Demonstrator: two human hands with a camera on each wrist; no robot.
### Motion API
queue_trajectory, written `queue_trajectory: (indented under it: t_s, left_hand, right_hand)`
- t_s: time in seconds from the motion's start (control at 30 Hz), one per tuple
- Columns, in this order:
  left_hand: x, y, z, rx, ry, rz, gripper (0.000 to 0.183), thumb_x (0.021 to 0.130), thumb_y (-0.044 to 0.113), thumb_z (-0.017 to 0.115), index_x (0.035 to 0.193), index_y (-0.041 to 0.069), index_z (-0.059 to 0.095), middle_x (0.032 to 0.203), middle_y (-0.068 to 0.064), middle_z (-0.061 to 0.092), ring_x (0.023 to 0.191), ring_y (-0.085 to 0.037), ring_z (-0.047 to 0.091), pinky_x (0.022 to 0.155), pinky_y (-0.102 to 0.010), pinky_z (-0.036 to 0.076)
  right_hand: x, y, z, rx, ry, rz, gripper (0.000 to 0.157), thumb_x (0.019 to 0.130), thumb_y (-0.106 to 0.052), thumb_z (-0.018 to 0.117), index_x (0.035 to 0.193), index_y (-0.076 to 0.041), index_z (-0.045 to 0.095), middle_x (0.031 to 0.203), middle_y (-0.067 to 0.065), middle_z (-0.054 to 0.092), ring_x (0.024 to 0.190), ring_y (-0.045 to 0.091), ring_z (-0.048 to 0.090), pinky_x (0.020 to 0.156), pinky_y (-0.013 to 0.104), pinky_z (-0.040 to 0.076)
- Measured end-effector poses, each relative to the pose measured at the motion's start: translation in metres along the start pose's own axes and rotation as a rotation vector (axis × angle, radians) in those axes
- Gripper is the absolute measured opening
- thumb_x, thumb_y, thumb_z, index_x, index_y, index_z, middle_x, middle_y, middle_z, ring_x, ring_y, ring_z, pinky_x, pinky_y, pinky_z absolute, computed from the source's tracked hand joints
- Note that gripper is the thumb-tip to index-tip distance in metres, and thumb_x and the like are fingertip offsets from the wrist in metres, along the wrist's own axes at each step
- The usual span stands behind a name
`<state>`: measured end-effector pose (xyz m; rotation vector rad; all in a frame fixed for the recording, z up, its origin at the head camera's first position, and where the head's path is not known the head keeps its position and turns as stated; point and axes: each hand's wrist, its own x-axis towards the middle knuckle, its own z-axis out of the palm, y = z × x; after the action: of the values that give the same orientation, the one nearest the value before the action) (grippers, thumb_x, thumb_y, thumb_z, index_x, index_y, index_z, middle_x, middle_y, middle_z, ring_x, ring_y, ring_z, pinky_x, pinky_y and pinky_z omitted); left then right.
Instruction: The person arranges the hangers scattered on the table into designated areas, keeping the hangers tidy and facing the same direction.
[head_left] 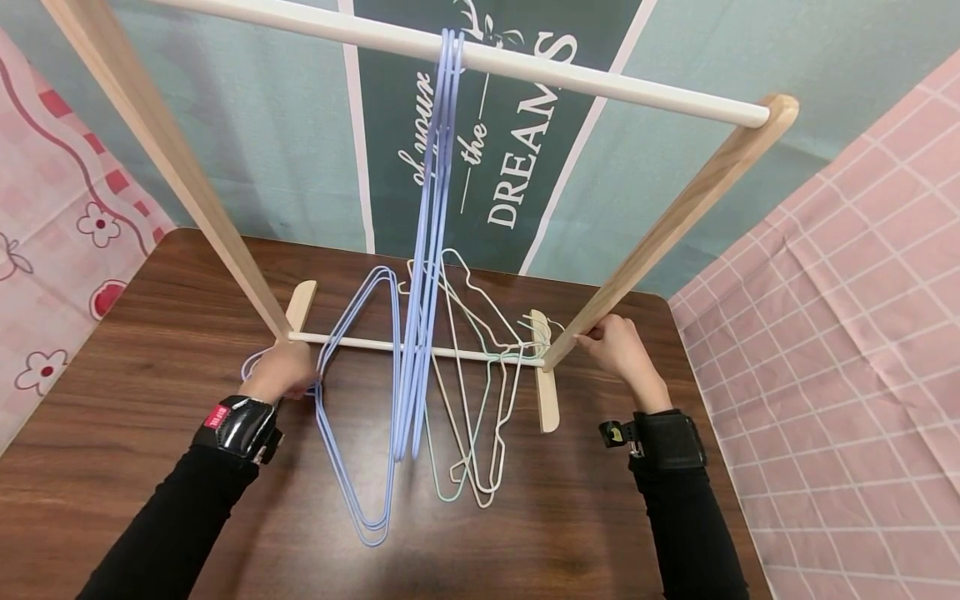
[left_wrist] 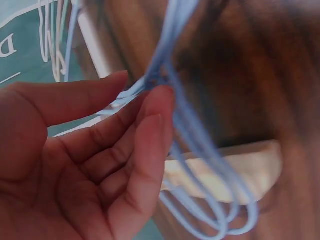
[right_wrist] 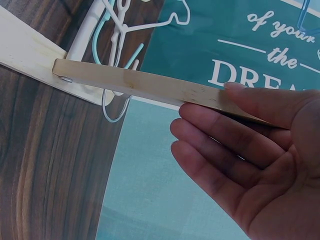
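Note:
A wooden garment rack stands on a brown table, its white top rail [head_left: 600,79] carrying several blue clothes hangers [head_left: 435,208]. More blue hangers [head_left: 395,400] lie at the lower left against the rack's lower bar. My left hand [head_left: 281,371] pinches these by the neck between thumb and fingertips; in the left wrist view their wires [left_wrist: 195,132] run past the fingers. With thumb and fingers, my right hand [head_left: 618,350] holds the right wooden upright [head_left: 675,225] near its foot. White hangers [head_left: 487,490] and a pale green hanger [head_left: 450,498] lie between the uprights.
The left upright [head_left: 172,167] rises close to my left hand. A wooden foot [head_left: 547,400] lies beneath the right upright. Behind the table hangs a green and teal cloth with lettering [head_left: 517,167]; pink cloths [head_left: 840,333] border both sides.

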<state>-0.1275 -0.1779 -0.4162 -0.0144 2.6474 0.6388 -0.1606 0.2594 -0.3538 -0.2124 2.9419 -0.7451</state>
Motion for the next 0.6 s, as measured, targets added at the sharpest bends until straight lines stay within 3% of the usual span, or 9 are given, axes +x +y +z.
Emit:
queue_trajectory:
  t_s: [0.07, 0.27, 0.6]
  left_hand:
    - [-0.002, -0.002, 0.005, -0.032, 0.013, -0.021, 0.024, 0.076, 0.01, 0.06, 0.054, 0.006, 0.051, 0.045, -0.004, 0.054, 0.041, -0.014, 0.054, 0.042, -0.025, 0.041]
    - [-0.005, -0.005, 0.016, 0.007, 0.086, -0.024, 0.037, 0.078, 0.018, 0.065, 0.045, 0.006, 0.052, 0.038, 0.0, 0.046, 0.045, -0.02, 0.05, 0.046, -0.032, 0.04]
    - [-0.007, -0.004, 0.025, -0.014, 0.133, -0.088, 0.025, 0.076, 0.013, 0.062, 0.054, 0.005, 0.054, 0.049, -0.006, 0.052, 0.054, -0.026, 0.053, 0.044, -0.034, 0.041]
  right_hand:
    - [0.0, 0.0, 0.0, 0.002, 0.0, -0.002, 0.02, 0.087, -0.007, 0.061, 0.096, 0.009, 0.065, 0.082, 0.023, 0.065, 0.053, 0.018, 0.051, 0.048, 0.027, 0.036]
    - [0.0, 0.0, 0.0, 0.01, 0.001, -0.009, 0.019, 0.087, -0.007, 0.061, 0.096, 0.01, 0.065, 0.08, 0.023, 0.065, 0.049, 0.016, 0.048, 0.046, 0.027, 0.034]
    - [0.001, 0.001, 0.001, 0.006, 0.007, -0.012, 0.019, 0.086, -0.007, 0.062, 0.095, 0.009, 0.066, 0.077, 0.021, 0.066, 0.051, 0.017, 0.052, 0.048, 0.027, 0.037]
